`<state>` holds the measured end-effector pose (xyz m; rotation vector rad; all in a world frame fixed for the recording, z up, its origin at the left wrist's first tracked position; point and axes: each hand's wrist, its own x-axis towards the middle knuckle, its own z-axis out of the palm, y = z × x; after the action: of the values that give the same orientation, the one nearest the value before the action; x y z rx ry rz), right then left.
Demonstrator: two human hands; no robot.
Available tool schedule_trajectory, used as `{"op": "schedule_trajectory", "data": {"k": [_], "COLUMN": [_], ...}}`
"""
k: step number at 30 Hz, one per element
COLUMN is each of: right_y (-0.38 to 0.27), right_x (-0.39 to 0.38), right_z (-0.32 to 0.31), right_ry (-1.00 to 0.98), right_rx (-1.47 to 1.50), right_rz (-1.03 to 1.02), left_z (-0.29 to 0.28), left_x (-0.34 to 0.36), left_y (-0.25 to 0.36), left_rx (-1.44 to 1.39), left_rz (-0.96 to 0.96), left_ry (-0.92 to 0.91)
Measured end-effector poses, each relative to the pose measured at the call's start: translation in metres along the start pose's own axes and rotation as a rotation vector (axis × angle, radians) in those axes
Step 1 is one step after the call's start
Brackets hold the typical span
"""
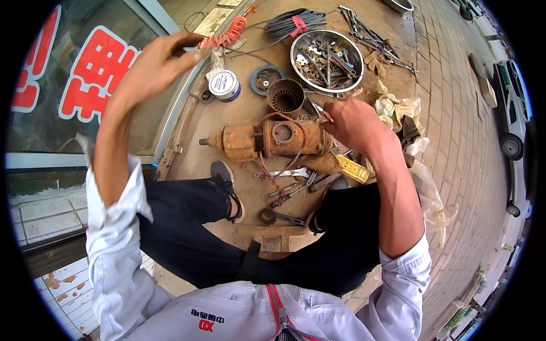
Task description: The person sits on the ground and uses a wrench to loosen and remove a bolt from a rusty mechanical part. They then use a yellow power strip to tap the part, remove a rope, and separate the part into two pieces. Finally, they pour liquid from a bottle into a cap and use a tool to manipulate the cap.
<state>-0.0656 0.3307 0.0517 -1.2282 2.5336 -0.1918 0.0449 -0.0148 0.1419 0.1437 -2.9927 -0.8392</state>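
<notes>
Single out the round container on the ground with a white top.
The small blue-sided tub at the left: its top is white, while the dish beside it is blue and the big basin, farther right, is shiny metal.

The left grip (161, 61) hides 1 end of the red coiled hose (228, 36); the top edge crops 1 metal bowl (399, 5).

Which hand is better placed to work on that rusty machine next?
Probably the right hand: it appears right by one end of the rusty machine. The left hand is raised farther from it, near the red coiled hose.
</notes>
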Motion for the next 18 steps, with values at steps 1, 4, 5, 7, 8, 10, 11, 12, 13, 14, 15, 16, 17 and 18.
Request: {"op": "schedule_trajectory", "data": {"k": [1, 4, 5, 7, 8, 10, 11, 12, 13, 14, 15, 16, 17, 18], "right_y": [0.001, -0.01, -0.012, -0.015, -0.018, -0.018, -0.018, -0.016, -0.017, -0.018, -0.019, -0.019, -0.018, -0.019], "right_x": [0.0, 0.007, 0.007, 0.01, 0.007, 0.003, 0.003, 0.003, 0.003, 0.002, 0.002, 0.002, 0.001, 0.001], "right_z": [-0.002, -0.003, -0.001, 0.003, 0.001, 0.001, 0.001, 0.003, 0.002, 0.001, 0.0, 0.001, 0.002, 0.003], "right_ry": [-0.014, -0.068, -0.076, -0.093, -0.103, -0.116, -0.122, -0.109, -0.119, -0.129, -0.137, -0.141, -0.145, -0.148], "right_rx": [-0.017, -0.027, -0.042, -0.074, -0.042, -0.048, -0.05, -0.039, -0.036, -0.034, -0.03, -0.036, -0.043, -0.047], "right_rz": [0.007, 0.01, 0.009, -0.012, 0.008, 0.0, -0.004, -0.012, 0.004, 0.019, 0.032, 0.03, 0.028, 0.025], "left_z": [0.0, 0.007, 0.016, 0.04, 0.039, 0.037, 0.036, 0.033, 0.03, 0.028, 0.027, 0.027, 0.028, 0.029], "left_x": [-0.023, -0.079, -0.09, -0.112, -0.117, -0.119, -0.119, -0.117, -0.113, -0.11, -0.108, -0.107, -0.106, -0.106], "left_y": [0.013, 0.037, 0.024, -0.007, -0.012, -0.021, -0.024, -0.021, -0.013, -0.008, -0.007, -0.006, -0.007, -0.007], "left_rx": [0.001, 0.068, 0.168, 0.37, 0.522, 0.393, 0.33, 0.314, 0.292, 0.27, 0.261, 0.251, 0.241, 0.234], "left_rz": [0.012, -0.179, -0.179, -0.198, -0.205, -0.194, -0.188, -0.179, -0.172, -0.165, -0.155, -0.145, -0.135, -0.135], "left_ry": [-0.003, -0.087, -0.083, -0.072, -0.261, -0.248, -0.241, -0.206, -0.171, -0.136, -0.132, -0.128, -0.123, -0.129]}}
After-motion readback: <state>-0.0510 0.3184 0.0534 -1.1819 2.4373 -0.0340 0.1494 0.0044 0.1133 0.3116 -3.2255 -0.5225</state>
